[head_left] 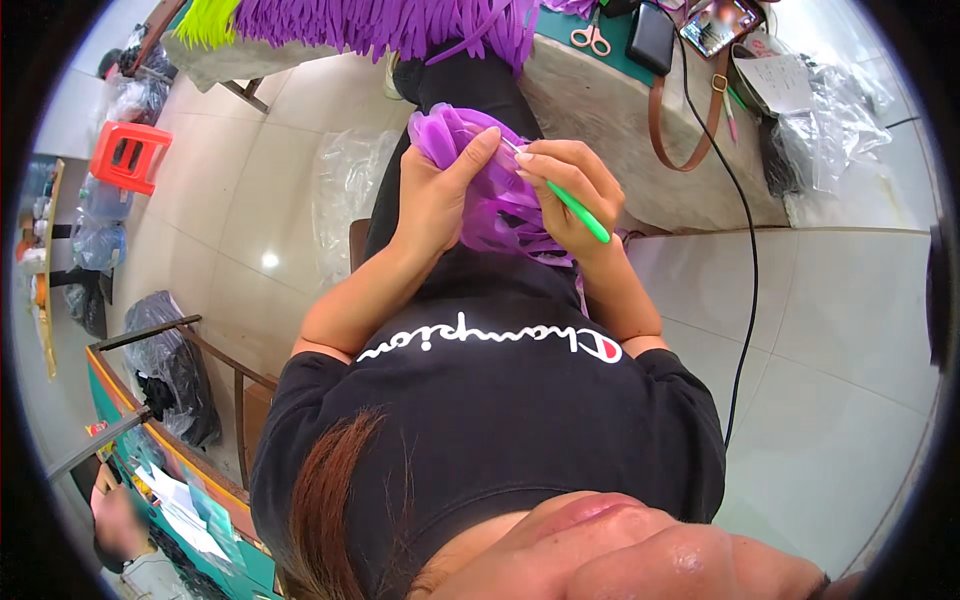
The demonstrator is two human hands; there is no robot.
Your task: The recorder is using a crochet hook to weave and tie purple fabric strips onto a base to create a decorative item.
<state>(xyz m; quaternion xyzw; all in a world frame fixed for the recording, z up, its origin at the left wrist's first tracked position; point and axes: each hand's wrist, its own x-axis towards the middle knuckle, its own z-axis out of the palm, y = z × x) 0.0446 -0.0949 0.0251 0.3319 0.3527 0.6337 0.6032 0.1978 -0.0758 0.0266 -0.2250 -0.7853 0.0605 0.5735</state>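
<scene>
Over my lap, my left hand (437,196) is closed on a gathered bundle of glossy, see-through purple strips (492,195), its thumb pressed on top. The looser strips droop below, between the two hands. My right hand (578,185) pinches a slim tool with a green handle (580,212). Its thin pale shaft points left to the bundle beside my left thumb; the very tip is too small to make out. Just beyond my hands, a thick fringe of purple strips (395,25) hangs over the table edge, with yellow-green strips (207,22) at its left.
Scissors (590,40), a black case (651,38) and a phone (718,25) lie on the far-right table. A brown strap (657,130) and black cable (745,215) hang down there. Left are a clear plastic sheet (342,185) and red stool (131,157); another person (125,525) sits lower left.
</scene>
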